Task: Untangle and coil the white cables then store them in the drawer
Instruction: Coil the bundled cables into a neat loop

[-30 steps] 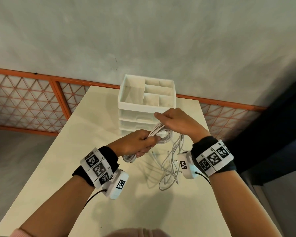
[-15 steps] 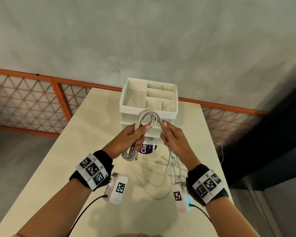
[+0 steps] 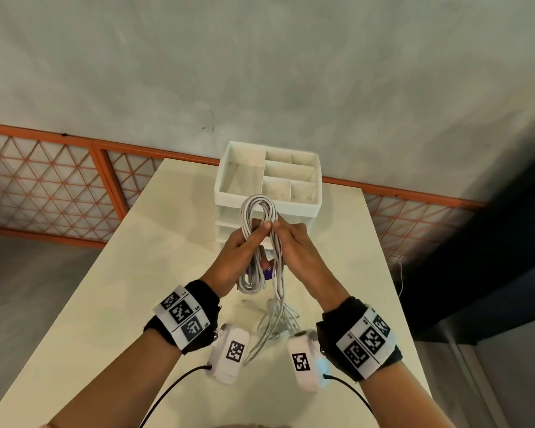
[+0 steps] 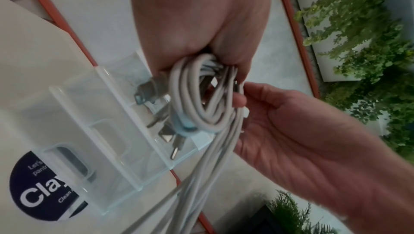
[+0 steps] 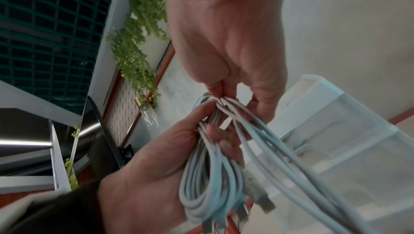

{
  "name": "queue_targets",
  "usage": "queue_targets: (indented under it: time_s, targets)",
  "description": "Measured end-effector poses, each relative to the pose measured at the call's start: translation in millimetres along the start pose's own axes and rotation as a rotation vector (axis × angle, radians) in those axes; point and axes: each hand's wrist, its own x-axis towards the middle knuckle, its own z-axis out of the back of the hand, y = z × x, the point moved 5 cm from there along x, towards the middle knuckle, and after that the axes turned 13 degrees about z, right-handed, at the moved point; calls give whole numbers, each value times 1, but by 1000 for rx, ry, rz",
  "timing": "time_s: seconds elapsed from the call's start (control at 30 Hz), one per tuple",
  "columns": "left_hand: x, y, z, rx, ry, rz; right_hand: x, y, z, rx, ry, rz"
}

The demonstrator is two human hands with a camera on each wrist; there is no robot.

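The left hand (image 3: 241, 254) is raised above the desk (image 3: 112, 288) with its palm turned inward and its fingers curled round the coiled part of the white cables (image 3: 258, 239). It holds the loops at their waist, so one bend stands above the fist and the other hangs below. In the left wrist view several metal plugs dangle from the lower bend. The bundle looks light, limp and smooth-jacketed. Loops will likely spring open or slide if the squeeze slackens, so the middle, where every strand crosses, seems the sound place to hold. To the right, the right hand (image 3: 300, 251) meets the left at fingertip height, its thumb and fingers pinching the loose strands just beside the coil. These tails run down between the wrists to the desk, uncoiled. Behind the hands stands the white drawer organizer (image 3: 267, 183), its top tray open; the drawers are hidden by the hands.
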Motion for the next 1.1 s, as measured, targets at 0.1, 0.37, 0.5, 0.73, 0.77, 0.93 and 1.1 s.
queue_targets:
  time_s: [0.1, 0.37, 0.5, 0.73, 0.77, 0.93, 1.1]
  targets:
    - [4, 0, 2, 42, 23, 10, 1, -2, -1, 0, 44, -31]
    - [3, -6, 8, 2, 23, -41, -7, -5, -10, 152, 285, -74]
    - [11, -10, 31, -69, -186, -72, -11, -7, -2, 34, 207, -4]
    - [17, 2, 39, -217, -393, -115, -5, 9, -17, -108, 159, 274]
    - [18, 3, 38, -231, -392, -109, -6, 9, -20, -119, 199, 285]
    - [17, 6, 34, -349, -363, -43, -6, 12, -23, -225, 325, 284]
    - [17, 1, 28, -482, -223, 37, -6, 22, -20, -257, 344, 328]
